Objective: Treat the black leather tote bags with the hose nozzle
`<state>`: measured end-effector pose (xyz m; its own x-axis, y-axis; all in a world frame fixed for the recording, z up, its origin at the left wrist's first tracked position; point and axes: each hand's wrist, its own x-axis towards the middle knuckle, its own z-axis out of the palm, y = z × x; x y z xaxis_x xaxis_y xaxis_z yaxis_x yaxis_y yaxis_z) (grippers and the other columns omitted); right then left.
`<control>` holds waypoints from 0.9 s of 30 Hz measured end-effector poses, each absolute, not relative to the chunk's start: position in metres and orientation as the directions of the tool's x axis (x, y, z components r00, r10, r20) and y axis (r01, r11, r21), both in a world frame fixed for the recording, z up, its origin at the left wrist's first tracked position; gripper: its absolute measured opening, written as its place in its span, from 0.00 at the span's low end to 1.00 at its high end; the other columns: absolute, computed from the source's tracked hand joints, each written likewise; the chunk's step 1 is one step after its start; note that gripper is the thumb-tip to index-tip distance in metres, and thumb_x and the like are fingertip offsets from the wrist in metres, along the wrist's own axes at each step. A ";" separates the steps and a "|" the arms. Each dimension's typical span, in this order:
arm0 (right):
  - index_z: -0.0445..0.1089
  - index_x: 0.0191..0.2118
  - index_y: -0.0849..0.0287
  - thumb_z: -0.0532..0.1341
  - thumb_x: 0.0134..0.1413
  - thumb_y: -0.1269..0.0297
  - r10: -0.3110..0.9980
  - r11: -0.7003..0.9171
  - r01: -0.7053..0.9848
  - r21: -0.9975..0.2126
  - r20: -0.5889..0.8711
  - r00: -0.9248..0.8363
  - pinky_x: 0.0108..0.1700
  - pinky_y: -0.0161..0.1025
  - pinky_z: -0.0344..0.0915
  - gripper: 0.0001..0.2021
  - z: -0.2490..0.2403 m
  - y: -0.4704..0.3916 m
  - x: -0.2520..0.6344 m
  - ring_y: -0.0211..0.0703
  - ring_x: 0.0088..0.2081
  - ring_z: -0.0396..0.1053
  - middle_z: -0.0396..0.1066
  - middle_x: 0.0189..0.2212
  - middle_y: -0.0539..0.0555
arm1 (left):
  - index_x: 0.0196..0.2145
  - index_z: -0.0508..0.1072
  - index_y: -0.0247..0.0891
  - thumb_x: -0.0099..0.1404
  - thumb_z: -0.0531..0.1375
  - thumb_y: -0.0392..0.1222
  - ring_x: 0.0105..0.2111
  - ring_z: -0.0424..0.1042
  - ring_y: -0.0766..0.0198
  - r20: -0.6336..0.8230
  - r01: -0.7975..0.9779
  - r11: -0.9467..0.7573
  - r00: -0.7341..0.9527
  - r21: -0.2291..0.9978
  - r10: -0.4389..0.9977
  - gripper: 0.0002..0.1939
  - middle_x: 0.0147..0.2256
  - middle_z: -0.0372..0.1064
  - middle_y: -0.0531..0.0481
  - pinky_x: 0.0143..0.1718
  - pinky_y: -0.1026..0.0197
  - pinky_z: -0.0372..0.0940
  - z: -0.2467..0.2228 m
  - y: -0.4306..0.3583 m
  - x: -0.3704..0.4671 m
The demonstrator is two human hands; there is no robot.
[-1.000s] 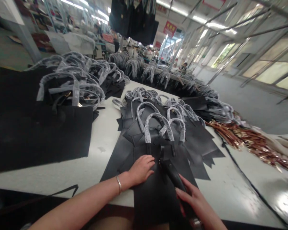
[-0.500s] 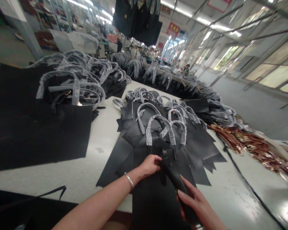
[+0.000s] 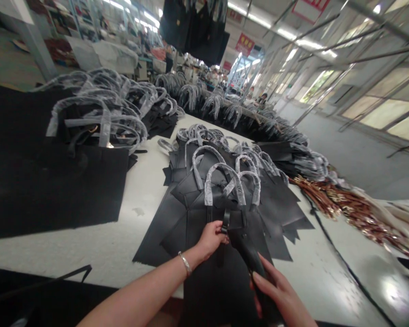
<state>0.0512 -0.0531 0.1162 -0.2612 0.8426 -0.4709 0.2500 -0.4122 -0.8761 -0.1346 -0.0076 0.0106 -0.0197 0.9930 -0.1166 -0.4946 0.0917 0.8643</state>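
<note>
My left hand, with a silver bracelet at the wrist, pinches a short black strap at the upper front of a black bag panel. The strap stands up in a bend from the panel. My right hand is wrapped round a long black handheld tool, whose exact kind I cannot make out. Its front end sits close beside the left fingertips, over the panel. Just beyond, a plastic-wrapped handle arches up from the bag. More black bag pieces with wrapped handles lie fanned out underneath.
Another stack of black bag pieces with wrapped handles lies at the left. A dark cord runs over the pale table on the right, near brown straps with metal fittings. Black bags hang overhead.
The strap at my left fingers now stands up more visibly. My left hand has shifted slightly left and down, and the whole view has moved a little. The right hand keeps its hold.
</note>
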 end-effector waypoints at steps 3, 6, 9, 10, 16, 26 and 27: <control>0.47 0.65 0.61 0.69 0.44 0.51 0.870 -0.385 0.233 -0.893 -0.435 -0.233 0.18 0.35 0.64 0.46 0.117 -0.050 0.046 0.39 0.16 0.66 0.70 0.22 0.47 | 0.35 0.73 0.31 0.50 0.56 0.28 0.28 0.70 0.66 -0.067 -0.349 0.055 -0.021 0.935 0.998 0.13 0.30 0.72 0.47 0.29 0.64 0.65 0.009 -0.013 -0.133; 0.46 0.65 0.60 0.68 0.45 0.50 0.882 -0.371 0.221 -0.902 -0.416 -0.219 0.19 0.35 0.63 0.47 0.118 -0.050 0.045 0.39 0.17 0.67 0.71 0.24 0.48 | 0.42 0.73 0.32 0.54 0.54 0.29 0.29 0.70 0.65 -0.081 -0.272 0.052 -0.098 0.961 0.992 0.17 0.34 0.73 0.46 0.29 0.64 0.65 0.008 -0.019 -0.132; 0.46 0.66 0.60 0.68 0.44 0.47 0.836 -0.410 0.256 -0.875 -0.473 -0.277 0.17 0.34 0.60 0.48 0.115 -0.057 0.048 0.39 0.15 0.66 0.72 0.24 0.49 | 0.44 0.73 0.34 0.54 0.52 0.27 0.31 0.70 0.65 -0.043 -0.204 0.013 -0.141 0.979 0.989 0.21 0.34 0.73 0.48 0.31 0.64 0.64 0.008 -0.023 -0.134; 0.46 0.66 0.60 0.68 0.43 0.47 0.823 -0.419 0.265 -0.868 -0.487 -0.293 0.16 0.34 0.60 0.49 0.114 -0.059 0.048 0.39 0.15 0.66 0.72 0.24 0.49 | 0.42 0.74 0.35 0.53 0.51 0.26 0.31 0.70 0.65 -0.018 -0.163 -0.003 -0.127 0.987 0.992 0.21 0.33 0.72 0.49 0.31 0.64 0.64 0.007 -0.024 -0.134; 0.47 0.65 0.60 0.69 0.44 0.49 0.886 -0.347 0.242 -0.906 -0.401 -0.231 0.20 0.35 0.62 0.47 0.120 -0.056 0.043 0.39 0.17 0.66 0.71 0.24 0.48 | 0.51 0.65 0.35 0.53 0.55 0.26 0.35 0.69 0.65 0.000 0.083 0.018 -0.211 0.996 0.978 0.26 0.39 0.69 0.47 0.39 0.64 0.65 0.015 -0.036 -0.135; 0.46 0.66 0.62 0.67 0.44 0.45 0.863 -0.362 0.311 -0.879 -0.442 -0.245 0.21 0.36 0.59 0.49 0.117 -0.081 0.057 0.40 0.17 0.67 0.73 0.23 0.50 | 0.34 0.69 0.34 0.67 0.50 0.37 0.34 0.72 0.62 -0.242 0.006 0.246 -0.150 0.969 0.959 0.10 0.33 0.71 0.45 0.33 0.62 0.65 0.034 -0.026 -0.179; 0.47 0.66 0.62 0.67 0.45 0.46 0.859 -0.363 0.310 -0.879 -0.445 -0.255 0.21 0.36 0.59 0.48 0.117 -0.083 0.056 0.40 0.17 0.67 0.73 0.23 0.50 | 0.34 0.69 0.33 0.67 0.50 0.38 0.32 0.73 0.64 -0.341 -0.146 0.326 -0.095 0.934 0.935 0.10 0.33 0.71 0.45 0.28 0.65 0.63 0.035 -0.026 -0.178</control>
<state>0.0558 -0.0831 0.1169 -0.2553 0.8585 -0.4447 0.3102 -0.3629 -0.8787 -0.1778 -0.0256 0.0350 -0.0955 0.9352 -0.3409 -0.1462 0.3256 0.9342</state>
